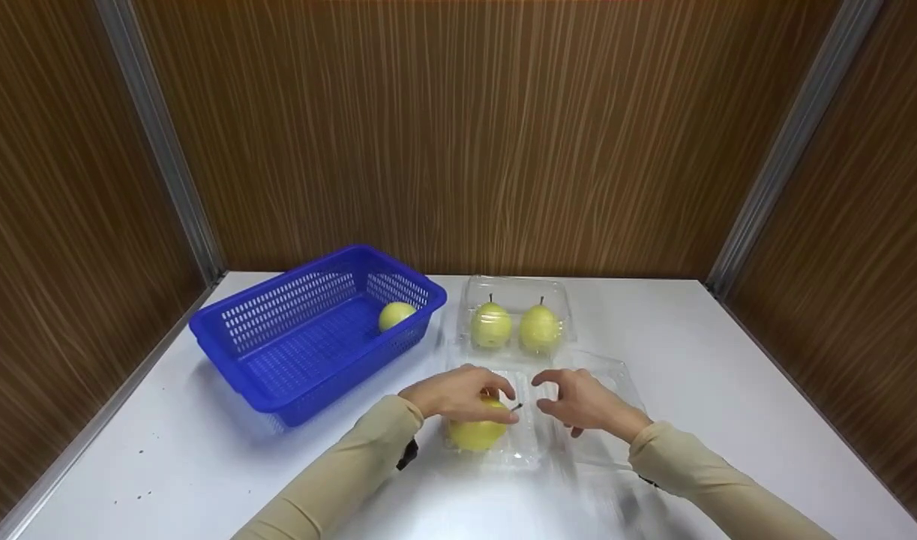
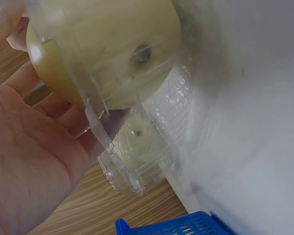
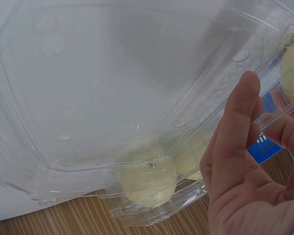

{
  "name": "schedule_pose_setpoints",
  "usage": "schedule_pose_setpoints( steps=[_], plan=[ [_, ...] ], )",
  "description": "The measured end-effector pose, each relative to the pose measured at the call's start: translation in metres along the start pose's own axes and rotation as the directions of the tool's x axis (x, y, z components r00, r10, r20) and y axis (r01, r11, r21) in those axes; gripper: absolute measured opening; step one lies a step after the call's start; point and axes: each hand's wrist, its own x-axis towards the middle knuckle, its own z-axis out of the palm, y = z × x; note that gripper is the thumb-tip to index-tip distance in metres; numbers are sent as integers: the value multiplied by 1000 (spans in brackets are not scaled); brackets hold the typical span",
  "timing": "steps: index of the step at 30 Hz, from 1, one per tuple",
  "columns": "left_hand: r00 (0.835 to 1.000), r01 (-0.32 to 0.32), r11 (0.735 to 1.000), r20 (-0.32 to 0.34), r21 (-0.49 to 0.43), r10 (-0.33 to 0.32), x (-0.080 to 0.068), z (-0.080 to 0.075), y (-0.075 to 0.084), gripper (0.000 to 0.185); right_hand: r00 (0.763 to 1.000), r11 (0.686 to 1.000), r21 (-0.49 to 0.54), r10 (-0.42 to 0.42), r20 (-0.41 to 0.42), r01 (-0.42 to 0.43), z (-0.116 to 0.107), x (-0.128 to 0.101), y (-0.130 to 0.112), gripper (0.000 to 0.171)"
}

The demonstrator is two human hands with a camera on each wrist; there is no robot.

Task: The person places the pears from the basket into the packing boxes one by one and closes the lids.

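An open clear plastic clamshell (image 1: 608,375) lies near the table's front edge. A yellow pear (image 1: 474,436) sits in its left half, and my left hand (image 1: 465,394) grips that pear from above with curled fingers. The left wrist view shows the pear (image 2: 108,49) close up behind the clear plastic, beside my left hand (image 2: 29,161). My right hand (image 1: 578,401) is over the clamshell's right half with relaxed fingers and holds nothing. In the right wrist view, my right hand (image 3: 240,166) is up against the clear lid (image 3: 112,83).
A shut clamshell (image 1: 514,289) behind holds two pears (image 1: 491,326). A blue slotted basket (image 1: 278,283) at the left holds one pear (image 1: 396,315). Wood-grain walls enclose the white table (image 1: 728,360) on three sides.
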Motion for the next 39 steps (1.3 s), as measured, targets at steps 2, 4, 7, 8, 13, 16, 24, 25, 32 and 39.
schedule_pose_setpoints(
  steps=[2,4,7,8,13,16,24,25,32,39],
  plan=[
    [1000,-4,1000,-12,-11,4,0,0,0,51,1000,1000,-4,-7,-2,7,0,0,0,39],
    [1000,3,1000,-23,-19,-4,0,-1,-1,50,1000,1000,-6,-8,-2,8,0,-1,0,39],
    [999,15,999,-40,-37,-16,0,-3,0,47,1000,1000,-3,5,0,-5,0,-1,0,39],
    [999,16,999,-49,-42,-18,1,-4,0,46,1000,1000,-3,11,1,-11,1,-1,0,39],
    [989,10,998,-147,-58,-18,3,-13,-2,41,1000,1000,-2,28,3,-27,2,-1,-1,39],
    [965,2,997,-260,-73,-21,5,-22,-5,35,1000,1000,3,30,-1,-30,2,-1,-2,39],
    [846,32,991,-525,-127,-94,8,-40,-22,20,999,999,1,34,-8,-34,2,0,-2,39],
    [830,42,989,-546,-142,-114,8,-42,-24,19,999,1000,1,31,-6,-31,2,0,-2,39],
    [642,214,969,-730,-125,-236,6,-57,-35,16,1000,1000,0,-4,-15,4,2,-2,1,38],
    [515,382,923,-819,-45,-253,9,-69,-50,13,1000,1000,-9,-9,-16,9,1,-2,1,39]
  ],
)
